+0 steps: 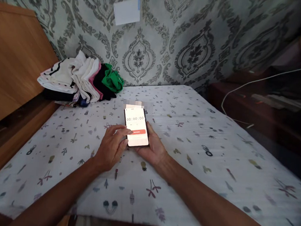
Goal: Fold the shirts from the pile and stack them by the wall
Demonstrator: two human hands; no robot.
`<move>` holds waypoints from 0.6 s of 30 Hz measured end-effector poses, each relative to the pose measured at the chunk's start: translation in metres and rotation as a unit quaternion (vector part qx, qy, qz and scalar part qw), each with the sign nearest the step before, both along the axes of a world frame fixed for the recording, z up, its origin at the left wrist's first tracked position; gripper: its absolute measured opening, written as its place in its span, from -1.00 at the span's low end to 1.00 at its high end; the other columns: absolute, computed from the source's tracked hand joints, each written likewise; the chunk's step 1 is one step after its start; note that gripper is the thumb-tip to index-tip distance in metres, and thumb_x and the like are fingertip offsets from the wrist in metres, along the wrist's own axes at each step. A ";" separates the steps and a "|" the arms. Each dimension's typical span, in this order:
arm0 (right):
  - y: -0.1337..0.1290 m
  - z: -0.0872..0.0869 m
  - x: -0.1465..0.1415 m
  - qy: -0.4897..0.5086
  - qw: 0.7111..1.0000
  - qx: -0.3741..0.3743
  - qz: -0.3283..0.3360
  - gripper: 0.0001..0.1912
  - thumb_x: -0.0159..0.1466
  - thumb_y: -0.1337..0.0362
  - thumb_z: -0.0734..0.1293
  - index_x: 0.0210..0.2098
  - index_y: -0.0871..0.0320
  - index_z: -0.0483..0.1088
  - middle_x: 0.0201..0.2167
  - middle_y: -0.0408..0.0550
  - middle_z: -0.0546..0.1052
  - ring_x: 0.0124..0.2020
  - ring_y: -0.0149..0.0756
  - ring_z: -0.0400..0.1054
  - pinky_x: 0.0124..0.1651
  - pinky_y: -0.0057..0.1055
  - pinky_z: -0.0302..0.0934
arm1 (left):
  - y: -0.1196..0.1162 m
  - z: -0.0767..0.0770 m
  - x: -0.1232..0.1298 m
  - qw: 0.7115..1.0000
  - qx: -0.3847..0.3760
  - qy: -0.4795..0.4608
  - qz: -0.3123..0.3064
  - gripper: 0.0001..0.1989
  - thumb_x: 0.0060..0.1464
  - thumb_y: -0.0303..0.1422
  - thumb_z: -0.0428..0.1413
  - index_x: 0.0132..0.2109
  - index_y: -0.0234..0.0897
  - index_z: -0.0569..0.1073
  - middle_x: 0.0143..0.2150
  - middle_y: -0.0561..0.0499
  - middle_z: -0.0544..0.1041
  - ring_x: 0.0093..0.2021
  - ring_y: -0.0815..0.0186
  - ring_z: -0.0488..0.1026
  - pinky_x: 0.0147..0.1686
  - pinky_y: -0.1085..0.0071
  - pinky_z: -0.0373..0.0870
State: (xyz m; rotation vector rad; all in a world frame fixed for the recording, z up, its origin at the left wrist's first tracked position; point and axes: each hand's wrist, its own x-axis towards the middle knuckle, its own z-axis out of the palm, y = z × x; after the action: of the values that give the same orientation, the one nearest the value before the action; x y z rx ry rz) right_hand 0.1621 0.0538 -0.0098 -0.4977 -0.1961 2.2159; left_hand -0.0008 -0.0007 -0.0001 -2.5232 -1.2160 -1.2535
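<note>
Sensibly split: left for tapping, right for support.
The left hand [110, 147], loosely open, reaches over the black-edged rectangular phone [138, 141], contact unclear; the right hand [157, 148] grips it face-up above the white patterned sheet [164, 109].

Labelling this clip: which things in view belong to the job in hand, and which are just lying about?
In use:
phone, showing 00:00:00
right hand, holding it
left hand, fingers at the red on-screen button

Just there:
clothes pile, back left
white cable, right side
white rectangular thing on the wall
</note>
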 end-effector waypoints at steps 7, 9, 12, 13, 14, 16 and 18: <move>0.000 0.000 0.000 0.005 1.000 -0.008 -0.005 -0.47 0.48 0.01 0.03 -0.05 0.25 0.47 -0.27 0.02 0.65 -0.29 -0.23 0.52 -0.20 -0.28 0.44 | 0.000 -0.001 -0.001 1.000 -0.009 -0.008 0.001 -0.74 0.38 -0.34 -0.12 0.12 -0.20 0.35 -0.01 -0.13 0.51 0.12 0.17 0.36 0.06 0.16 0.37; 0.000 0.000 0.000 0.008 1.000 -0.006 -0.004 -0.49 0.48 0.02 0.04 -0.05 0.25 0.47 -0.27 0.02 0.65 -0.29 -0.23 0.52 -0.22 -0.30 0.44 | 0.000 -0.001 -0.001 1.000 -0.012 -0.007 0.001 -0.73 0.38 -0.34 -0.12 0.11 -0.21 0.35 -0.01 -0.13 0.51 0.12 0.17 0.36 0.06 0.16 0.37; 0.000 -0.001 0.000 0.016 1.000 0.002 0.004 -0.50 0.48 0.02 0.06 -0.05 0.24 0.47 -0.28 0.01 0.65 -0.30 -0.24 0.52 -0.21 -0.29 0.44 | 0.000 -0.001 0.000 1.000 -0.007 -0.008 0.002 -0.74 0.38 -0.34 -0.12 0.11 -0.21 0.36 -0.01 -0.13 0.51 0.11 0.18 0.36 0.06 0.17 0.37; 0.000 -0.001 0.001 0.017 1.000 0.005 0.006 -0.50 0.47 0.02 0.07 -0.04 0.23 0.47 -0.27 0.00 0.65 -0.29 -0.24 0.52 -0.19 -0.28 0.44 | 0.000 -0.001 0.000 1.000 -0.005 -0.009 0.002 -0.74 0.38 -0.34 -0.12 0.11 -0.21 0.36 -0.01 -0.13 0.51 0.11 0.18 0.36 0.06 0.17 0.37; 0.000 -0.002 0.001 0.017 1.000 0.006 0.006 -0.51 0.47 0.02 0.07 -0.03 0.23 0.47 -0.26 0.00 0.66 -0.29 -0.23 0.53 -0.17 -0.27 0.44 | 0.000 -0.001 0.000 1.000 -0.004 -0.009 0.001 -0.74 0.38 -0.34 -0.12 0.11 -0.21 0.35 -0.01 -0.13 0.51 0.11 0.18 0.36 0.06 0.17 0.37; 0.000 -0.002 0.001 0.015 1.000 0.006 0.003 -0.51 0.48 0.03 0.07 -0.02 0.23 0.47 -0.24 0.01 0.65 -0.27 -0.23 0.53 -0.13 -0.25 0.44 | 0.000 -0.001 0.000 1.000 -0.005 -0.009 -0.002 -0.74 0.38 -0.35 -0.12 0.12 -0.21 0.35 -0.01 -0.13 0.51 0.11 0.17 0.36 0.06 0.16 0.37; 0.000 -0.001 0.001 0.012 1.000 0.004 0.000 -0.51 0.47 0.03 0.07 -0.02 0.25 0.46 -0.23 0.02 0.65 -0.25 -0.22 0.53 -0.09 -0.23 0.43 | 0.000 -0.001 0.000 1.000 -0.006 -0.009 -0.003 -0.73 0.38 -0.35 -0.12 0.12 -0.20 0.35 -0.02 -0.13 0.52 0.11 0.17 0.36 0.06 0.16 0.37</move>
State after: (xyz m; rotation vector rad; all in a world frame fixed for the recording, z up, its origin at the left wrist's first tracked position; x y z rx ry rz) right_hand 0.1628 0.0538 -0.0109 -0.4662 -0.1910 2.2185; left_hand -0.0008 -0.0002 -0.0010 -2.5308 -1.2248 -1.2765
